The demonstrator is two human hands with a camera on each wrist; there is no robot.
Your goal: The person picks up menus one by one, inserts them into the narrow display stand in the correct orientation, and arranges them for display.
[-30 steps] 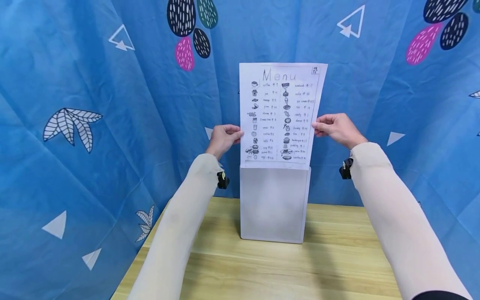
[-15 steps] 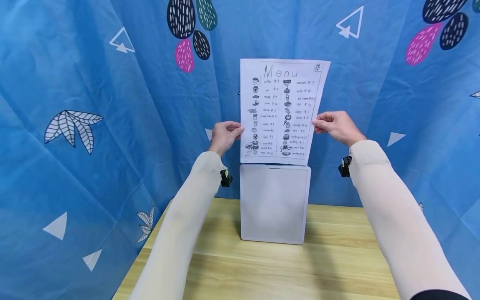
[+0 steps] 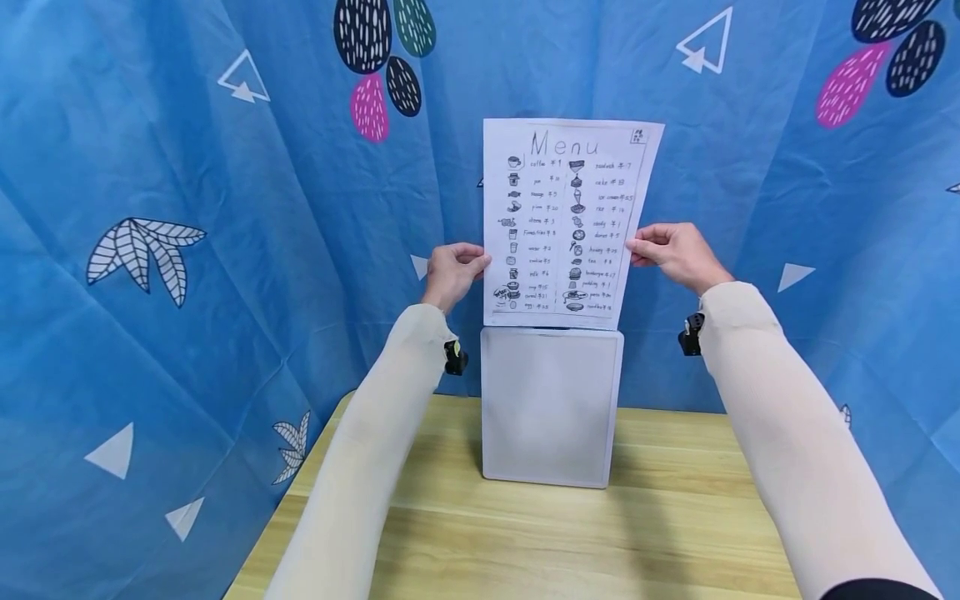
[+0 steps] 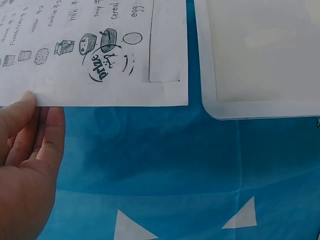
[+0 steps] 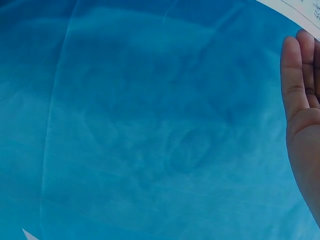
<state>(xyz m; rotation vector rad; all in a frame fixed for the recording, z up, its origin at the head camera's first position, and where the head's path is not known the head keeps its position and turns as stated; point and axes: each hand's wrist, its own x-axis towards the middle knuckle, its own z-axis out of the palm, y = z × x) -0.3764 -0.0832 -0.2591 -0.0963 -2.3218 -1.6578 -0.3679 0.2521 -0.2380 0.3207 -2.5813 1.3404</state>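
Observation:
A white paper menu, hand-drawn with small food pictures and prices, is held upright in the head view. My left hand pinches its left edge between thumb and fingers. At the opposite edge my right hand pinches the sheet the same way. Directly below the paper stands a white board with a pale rim, upright on the table. In the left wrist view a narrow blue gap separates the menu from the board. Only a corner of the menu shows in the right wrist view.
The light wooden table carries the board near its back edge. Behind and to both sides hangs a blue patterned curtain, close behind the hands. Each sleeved wrist bears a small black camera.
Both hands have raised the menu a little, so its lower edge has risen from overlapping the board's front to just above the board's top edge. Over the last half second it barely moves.

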